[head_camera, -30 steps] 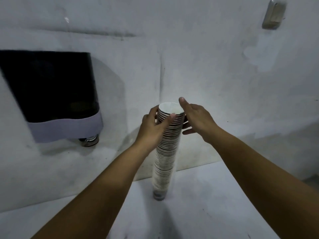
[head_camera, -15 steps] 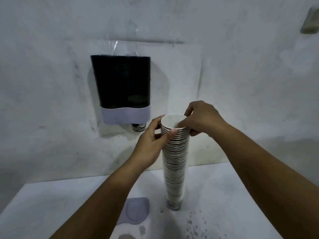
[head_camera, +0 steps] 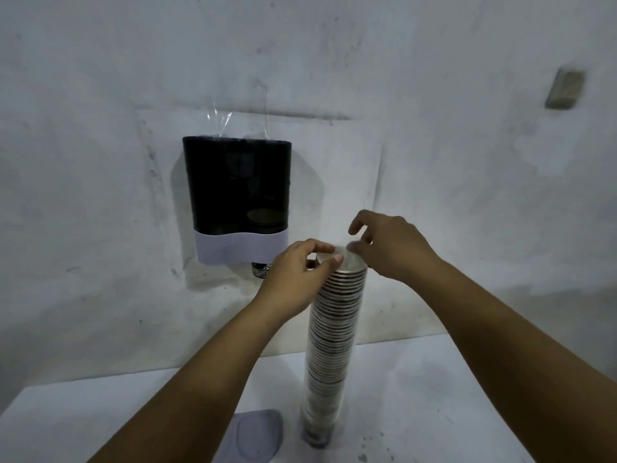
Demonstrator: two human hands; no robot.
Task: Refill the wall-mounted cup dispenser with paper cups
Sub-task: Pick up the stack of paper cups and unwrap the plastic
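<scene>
A tall stack of paper cups (head_camera: 330, 332) stands upright on the white table (head_camera: 417, 396), right of centre. My left hand (head_camera: 295, 274) grips the top of the stack from the left, thumb and fingers curled round the upper rims. My right hand (head_camera: 389, 245) sits at the stack's top from the right, its fingertips pinching at the top cup's rim. On the wall behind, to the left, hangs the cup dispenser (head_camera: 237, 198), dark smoked above and pale lilac at the bottom, with a cup's base (head_camera: 260, 269) poking out below.
A pale lilac lid (head_camera: 255, 437) lies flat on the table left of the stack's foot. Clear plastic film (head_camera: 240, 118) sticks up above the dispenser. A small grey fitting (head_camera: 565, 90) is on the wall at the upper right. Dark specks dot the table at the front right.
My view has swung left and pulled back, bringing the dispenser toward the centre. My right hand's fingers have lifted a little, from covering the rim to pinching its edge. My left hand keeps its grip.
</scene>
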